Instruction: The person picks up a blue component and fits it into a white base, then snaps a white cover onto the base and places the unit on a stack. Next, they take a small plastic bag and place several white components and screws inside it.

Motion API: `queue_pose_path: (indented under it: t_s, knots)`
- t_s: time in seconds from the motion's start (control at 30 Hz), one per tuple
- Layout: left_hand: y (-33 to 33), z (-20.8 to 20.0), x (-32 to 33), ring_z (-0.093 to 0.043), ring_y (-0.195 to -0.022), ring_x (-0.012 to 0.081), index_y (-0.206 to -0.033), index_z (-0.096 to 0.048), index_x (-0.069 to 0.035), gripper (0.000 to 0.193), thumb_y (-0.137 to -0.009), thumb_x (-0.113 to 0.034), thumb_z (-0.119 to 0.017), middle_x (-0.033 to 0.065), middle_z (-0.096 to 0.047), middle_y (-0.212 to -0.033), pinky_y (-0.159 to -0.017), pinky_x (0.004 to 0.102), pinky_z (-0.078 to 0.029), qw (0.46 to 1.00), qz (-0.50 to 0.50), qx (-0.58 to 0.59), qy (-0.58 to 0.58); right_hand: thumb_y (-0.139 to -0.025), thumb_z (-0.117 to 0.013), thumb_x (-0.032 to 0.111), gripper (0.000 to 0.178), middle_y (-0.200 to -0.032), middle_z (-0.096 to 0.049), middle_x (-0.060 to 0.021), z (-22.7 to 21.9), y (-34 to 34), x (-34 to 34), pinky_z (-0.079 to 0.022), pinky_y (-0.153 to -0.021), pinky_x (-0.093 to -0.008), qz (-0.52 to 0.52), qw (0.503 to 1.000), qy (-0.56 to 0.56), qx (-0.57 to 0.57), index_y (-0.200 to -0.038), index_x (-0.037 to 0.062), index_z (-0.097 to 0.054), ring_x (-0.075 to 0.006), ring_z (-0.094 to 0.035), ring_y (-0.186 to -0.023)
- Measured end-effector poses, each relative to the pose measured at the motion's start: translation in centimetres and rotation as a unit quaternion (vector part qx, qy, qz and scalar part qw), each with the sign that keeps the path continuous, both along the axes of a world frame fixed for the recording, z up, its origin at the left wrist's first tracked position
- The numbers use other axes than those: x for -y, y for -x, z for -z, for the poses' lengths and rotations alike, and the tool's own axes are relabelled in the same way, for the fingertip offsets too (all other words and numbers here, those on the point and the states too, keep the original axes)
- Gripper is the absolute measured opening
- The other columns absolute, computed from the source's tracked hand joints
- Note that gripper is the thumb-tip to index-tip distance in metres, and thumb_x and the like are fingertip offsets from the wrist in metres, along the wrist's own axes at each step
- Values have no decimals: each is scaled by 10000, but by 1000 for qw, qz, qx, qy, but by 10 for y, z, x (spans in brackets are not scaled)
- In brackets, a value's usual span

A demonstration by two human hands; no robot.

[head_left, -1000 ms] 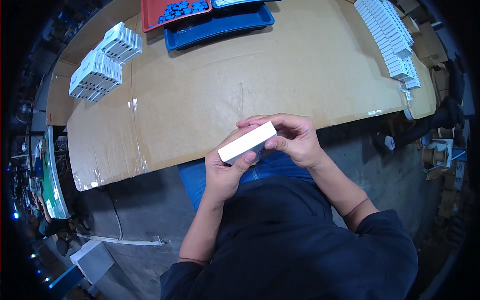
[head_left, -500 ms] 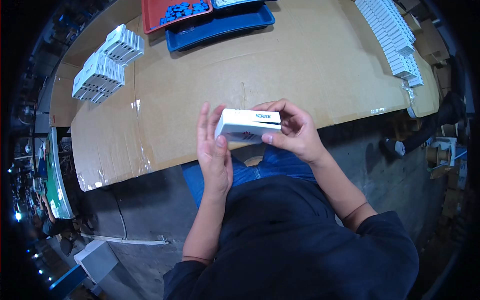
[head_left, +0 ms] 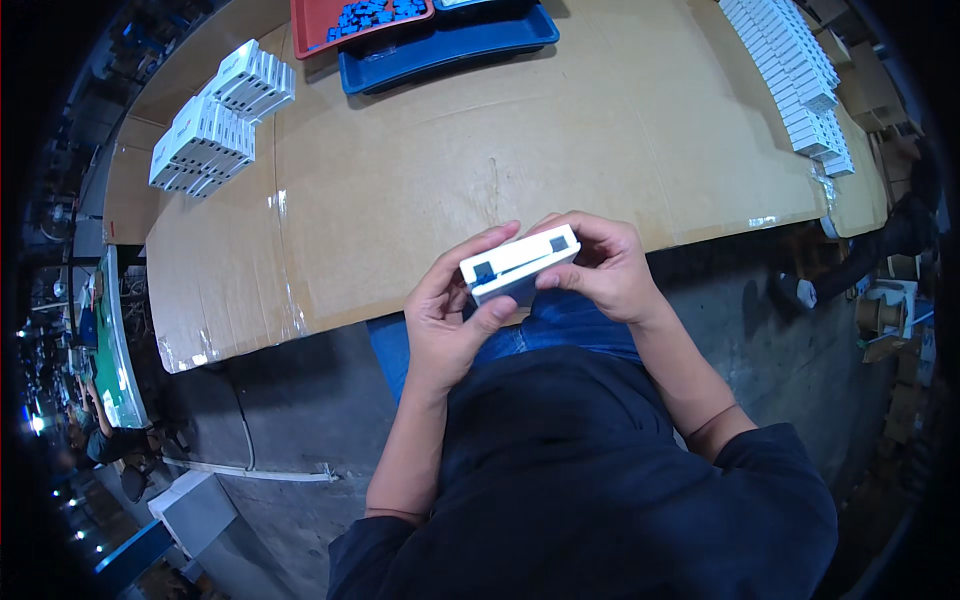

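Observation:
Between my two hands, just off the table's near edge, is a small white plastic box (head_left: 522, 262). Its long narrow side faces up, with a dark square patch near each end and a thin gap running along it. My left hand (head_left: 450, 310) grips the left end, thumb low on the front and fingers behind. At the other end, my right hand (head_left: 608, 265) holds the box between the thumb in front and fingers mostly hidden behind it. Both hands are closed on the box, which tilts up toward the right.
The cardboard-covered table (head_left: 420, 190) spreads ahead. Stacked white boxes (head_left: 205, 140) stand at left, and a long row of similar ones (head_left: 785, 70) at far right. A red tray (head_left: 315, 30) with small blue pieces and a blue tray (head_left: 450, 48) lie at the back.
The box has been turned, so the side with the dark patches now shows instead of the printed one. My left hand's fingers, spread before, have closed around its left end.

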State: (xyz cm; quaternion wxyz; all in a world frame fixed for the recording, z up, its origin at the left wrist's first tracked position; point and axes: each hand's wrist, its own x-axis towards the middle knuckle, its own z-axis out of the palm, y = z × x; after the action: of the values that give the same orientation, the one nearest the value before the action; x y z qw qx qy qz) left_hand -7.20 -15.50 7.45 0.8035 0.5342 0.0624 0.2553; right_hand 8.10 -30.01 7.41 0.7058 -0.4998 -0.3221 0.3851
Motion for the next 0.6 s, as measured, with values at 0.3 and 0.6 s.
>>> queue_pose_path:
  t_s: [0.3,0.6]
  knots:
    - [-1,6,3,-626,-1298,324,-1229,-691,57,387,-866,-6,-808,196,-703,-1265,-1063,387,-520,997,-29,11,-65,-812,-843,-9,357,-1083,-733,-84,-2,-1,-2,-520,-913,-294,-23,995,-37,90,-1153,-9,-734,-153,-676,-1019]
    - [0,7,1,-613,-1315,330,-1242,-688,49,384,-879,-16,-795,211,-687,-1301,-1079,399,-509,998,-15,16,-52,-788,-844,-27,395,-1087,-738,-94,-2,-3,-2,-525,-898,-292,-22,991,-46,122,-1166,-11,-730,-160,-688,-1000]
